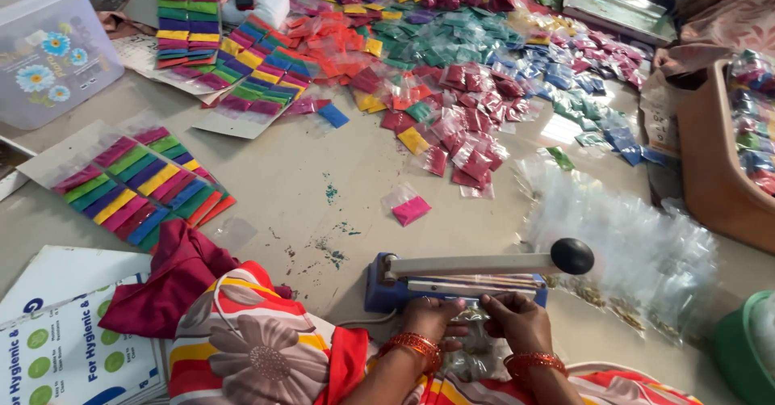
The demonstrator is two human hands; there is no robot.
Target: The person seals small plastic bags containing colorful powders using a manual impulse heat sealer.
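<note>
My left hand [432, 318] and my right hand [517, 318] pinch a small clear plastic pouch [478, 334] between them, just in front of a blue heat sealer [452, 284]. The sealer's cream lever arm with a black knob [571, 256] is raised. The pouch's top edge lies at the sealer's jaw. Both wrists wear orange bangles. What the pouch holds is too small to tell.
A heap of empty clear pouches [630, 235] lies to the right. Filled packets of red, green, blue and yellow powder [476, 90] cover the far floor; a single pink packet [411, 209] lies nearer. Sheets of multicoloured packets [137, 183] lie left. A brown tub [718, 163] stands right.
</note>
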